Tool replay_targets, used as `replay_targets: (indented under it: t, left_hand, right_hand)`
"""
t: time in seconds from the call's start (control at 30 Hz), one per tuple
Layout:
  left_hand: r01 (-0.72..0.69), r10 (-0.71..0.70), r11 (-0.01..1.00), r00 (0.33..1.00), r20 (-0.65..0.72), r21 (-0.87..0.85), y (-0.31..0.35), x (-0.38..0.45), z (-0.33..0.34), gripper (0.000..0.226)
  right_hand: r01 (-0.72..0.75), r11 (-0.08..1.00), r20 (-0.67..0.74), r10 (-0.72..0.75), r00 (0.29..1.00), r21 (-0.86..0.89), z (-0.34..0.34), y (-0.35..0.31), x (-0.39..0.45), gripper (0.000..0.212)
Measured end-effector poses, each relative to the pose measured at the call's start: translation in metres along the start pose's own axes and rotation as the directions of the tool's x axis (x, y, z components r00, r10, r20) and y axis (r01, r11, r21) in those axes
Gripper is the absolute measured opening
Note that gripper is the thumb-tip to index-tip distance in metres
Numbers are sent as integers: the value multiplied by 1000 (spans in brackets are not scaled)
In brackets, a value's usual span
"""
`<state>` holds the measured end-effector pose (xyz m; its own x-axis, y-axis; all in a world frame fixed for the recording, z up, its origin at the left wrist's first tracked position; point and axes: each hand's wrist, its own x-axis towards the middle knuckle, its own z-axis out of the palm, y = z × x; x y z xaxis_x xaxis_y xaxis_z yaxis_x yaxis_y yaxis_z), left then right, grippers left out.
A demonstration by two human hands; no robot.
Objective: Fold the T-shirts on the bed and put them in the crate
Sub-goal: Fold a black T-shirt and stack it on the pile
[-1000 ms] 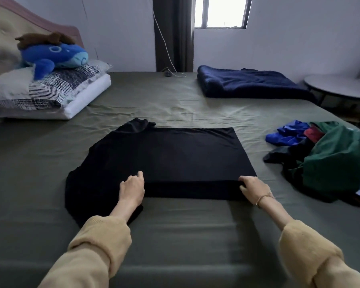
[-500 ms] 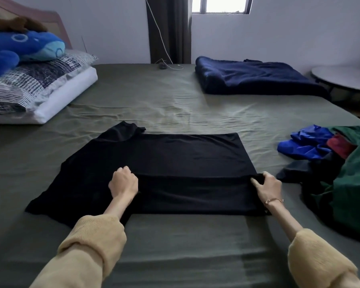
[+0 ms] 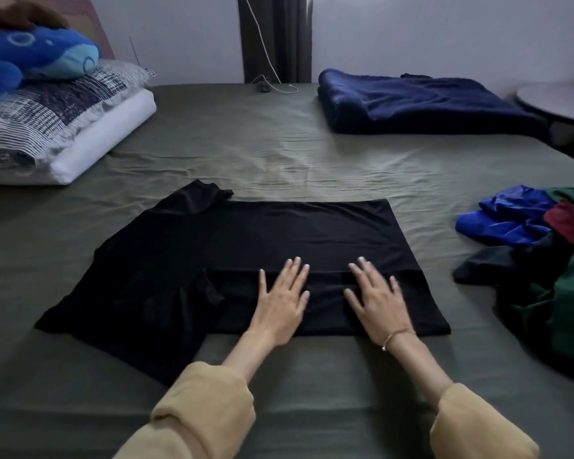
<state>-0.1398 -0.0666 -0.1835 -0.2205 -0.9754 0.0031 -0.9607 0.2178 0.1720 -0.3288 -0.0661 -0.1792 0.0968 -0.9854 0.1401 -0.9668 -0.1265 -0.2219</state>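
A black T-shirt [image 3: 246,260] lay spread on the bed [image 3: 279,154], near its front edge and roughly in the middle. The strip closest to the person had been turned up over the body of the shirt, so one fold looked made. Both hands lay on that strip with fingers straight and slightly spread, gripping nothing: the left hand [image 3: 280,301] near its middle, the right hand [image 3: 376,301] just beside it, a bracelet [image 3: 393,337] at the wrist. They seemed to be pressing the fold flat.

I judged the job to be at an early stage. One sleeve [image 3: 120,326] fanned out loose at the left front corner, another poked up at the far left, and the shirt was a long way from a compact packet. A heap of clothes [image 3: 544,260], blue, red, green and dark, sat unfolded at the right side of the bed, well apart from the shirt. No crate was in sight.

The shirt's long axis ran left to right across the bed, with the sleeves at the left and the straight edge at the right.
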Motion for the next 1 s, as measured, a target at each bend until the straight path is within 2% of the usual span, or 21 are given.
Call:
replay_targets:
  t: [0.03, 0.07, 0.1, 0.17, 0.23, 0.3, 0.4, 0.47, 0.53, 0.57, 0.6, 0.63, 0.73, 0.8, 0.87, 1.0]
  left_hand:
    - [-48, 49, 998, 998, 30, -37, 6, -2, 3, 75]
    - [-77, 80, 996, 995, 54, -53, 8, -3, 5, 75]
    - [-84, 88, 995, 993, 75, -60, 6, -4, 6, 67]
    - [-50, 55, 997, 994, 91, -62, -2, -8, 2, 55]
    - [-6, 12, 998, 995, 95, -60, -14, -13, -1, 54]
    - [18, -12, 998, 994, 110, -53, -22, -20, -6, 54]
    - [-35, 31, 997, 997, 67, 69, -30, -32, -14, 51]
    - [-74, 87, 990, 990, -109, 120, -38, -40, -21, 48]
    - [-28, 44, 998, 957, -287, 60, -53, -50, -30, 45]
    - [11, -2, 1000, 948, -318, 25, -62, -54, -35, 43]
    - [70, -69, 998, 942, -329, -7, -75, -59, -41, 41]
    - [135, -144, 990, 937, -320, -50, -87, -63, -46, 39]
    - [290, -319, 946, 911, -263, -144, -126, -80, -59, 36]
    - [315, -338, 939, 921, -192, -142, -147, -91, -64, 36]
    - [323, -345, 935, 926, -157, -149, -169, -103, -68, 37]
    - [356, -381, 922, 907, -182, -152, -201, -114, -73, 46]
  right_hand:
    - [7, 1000, 139, -6, 990, -5, 3, -4, -3, 61]
    - [-6, 1000, 221, 13, 975, -31, 6, -4, -6, 67]
    - [-30, 998, 246, 44, 968, -61, 7, -3, -9, 72]
    - [-116, 990, 215, 130, 968, -76, 6, 4, -14, 68]
    - [-210, 975, 206, 221, 953, -74, 1, 9, -17, 65]
    - [-210, 974, 229, 224, 947, -85, -2, 6, -20, 68]
    - [11, 996, 256, 11, 967, -86, -2, -21, -25, 82]
    - [140, 989, 253, -126, 959, -37, 2, -46, -27, 96]
    - [258, 965, 243, -263, 934, 53, 5, -76, -29, 89]
    - [320, 944, 244, -329, 912, 79, 6, -89, -29, 73]
    - [384, 917, 246, -398, 884, 105, 7, -105, -29, 56]
    - [445, 885, 231, -465, 855, 135, 9, -119, -29, 48]
    - [566, 804, 192, -594, 781, 184, 15, -161, -30, 52]
    - [599, 776, 162, -628, 761, 197, 19, -183, -30, 58]
    - [680, 710, 94, -701, 707, 182, 25, -205, -29, 62]
    - [759, 650, 51, -760, 648, 40, 30, -219, -15, 47]
